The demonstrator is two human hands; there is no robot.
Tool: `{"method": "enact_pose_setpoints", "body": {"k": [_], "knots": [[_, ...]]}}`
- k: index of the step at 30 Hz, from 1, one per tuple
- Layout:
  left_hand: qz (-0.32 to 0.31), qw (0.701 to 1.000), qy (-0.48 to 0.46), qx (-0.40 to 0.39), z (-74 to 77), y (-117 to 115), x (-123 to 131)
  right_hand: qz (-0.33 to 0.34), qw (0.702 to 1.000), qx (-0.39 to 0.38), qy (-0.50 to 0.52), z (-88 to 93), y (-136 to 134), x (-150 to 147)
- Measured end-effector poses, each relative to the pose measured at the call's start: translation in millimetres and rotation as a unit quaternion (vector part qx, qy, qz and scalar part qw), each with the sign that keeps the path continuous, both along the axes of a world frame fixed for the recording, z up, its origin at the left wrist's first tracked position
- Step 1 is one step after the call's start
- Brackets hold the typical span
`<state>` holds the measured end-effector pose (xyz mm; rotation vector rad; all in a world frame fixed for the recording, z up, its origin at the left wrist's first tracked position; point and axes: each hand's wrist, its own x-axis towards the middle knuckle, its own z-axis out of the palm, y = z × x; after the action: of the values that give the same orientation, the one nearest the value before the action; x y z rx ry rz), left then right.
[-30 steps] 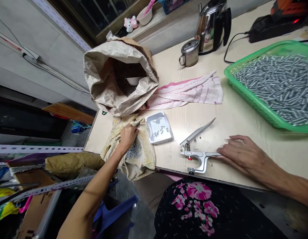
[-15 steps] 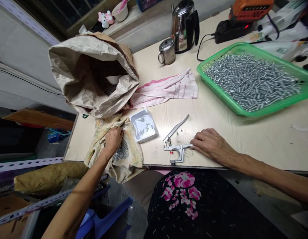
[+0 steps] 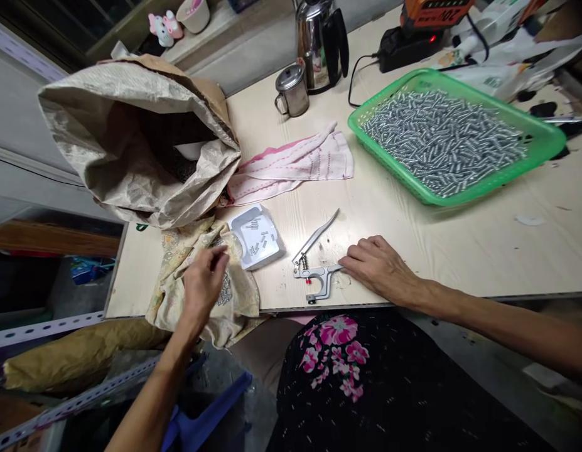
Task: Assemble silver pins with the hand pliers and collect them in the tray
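The left hand (image 3: 203,285) hovers just over the yellowish cloth (image 3: 196,282) at the near left corner of the tabletop (image 3: 460,245), fingers drawn together as if pinching one of the small metal pieces (image 3: 223,292) heaped on that cloth; whether anything sits between the fingertips is too small to tell. The right hand (image 3: 378,267) lies flat, palm down and fingers loose, resting on the lower handle of the hand press pliers (image 3: 316,263), whose upper lever stands raised and open.

To do this pick well, it seems wise to take a single piece cleanly from the edge of the heap, not the middle, so that neighbours do not drag along, and to keep the pliers pinned steady by the right hand so the open jaw stays where it is.

Just beside the cloth sits one white tray (image 3: 255,235) with roughly ten small pieces in it. Behind stands one brown paper sack (image 3: 130,144), open, with a white scoop showing inside. One pink-striped towel (image 3: 295,166) lies in the middle. One green basket (image 3: 545,132) holds springs far too many to count. Further back are one steel mug (image 3: 291,91) and one kettle (image 3: 319,41)
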<state>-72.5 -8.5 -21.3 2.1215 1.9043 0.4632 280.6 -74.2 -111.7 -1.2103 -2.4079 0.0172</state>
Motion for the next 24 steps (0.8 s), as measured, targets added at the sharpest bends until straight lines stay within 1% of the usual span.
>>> {"method": "enact_pose_setpoints", "body": {"k": [1,2,3,5,7,9,11,13,16,20,22,24], "knots": [[0.004,0.997,-0.068,-0.034,2.1,-15,16,-0.001,1.0,0.009,0.003,0.2,0,-2],[0.015,0.987,-0.139,-0.084,2.1,-29,32,0.0,1.0,0.019,0.004,0.3,0,-3],[0.035,0.97,-0.201,-0.133,0.0,-42,48,0.002,1.0,0.03,0.004,0.7,-1,-4],[0.087,0.927,-0.293,-0.217,-10.0,-61,74,0.008,0.998,0.058,-0.002,2.0,-2,-4],[0.128,0.894,-0.348,-0.252,-24.1,-70,91,0.012,0.996,0.087,-0.007,4.1,-4,-4],[0.147,0.877,-0.376,-0.261,-37.8,-72,99,0.011,0.994,0.11,-0.01,6.4,-6,-2],[0.147,0.872,-0.383,-0.266,-47.6,-71,102,0.009,0.992,0.124,-0.013,7.9,-7,-2],[0.138,0.878,-0.374,-0.265,-52.5,-70,103,0.005,0.991,0.13,-0.013,8.3,-7,-1],[0.125,0.889,-0.356,-0.259,-53.4,-68,104,-0.001,0.991,0.134,-0.012,7.5,-7,-1],[0.12,0.896,-0.337,-0.264,-53.8,-66,104,-0.005,0.992,0.128,-0.012,5.6,-6,-1],[0.117,0.898,-0.325,-0.273,-56.2,-64,102,-0.008,0.992,0.126,-0.009,4.5,-6,-1],[0.1,0.904,-0.304,-0.285,-59.4,-61,100,-0.009,0.992,0.122,-0.007,3.1,-6,-1]]}}
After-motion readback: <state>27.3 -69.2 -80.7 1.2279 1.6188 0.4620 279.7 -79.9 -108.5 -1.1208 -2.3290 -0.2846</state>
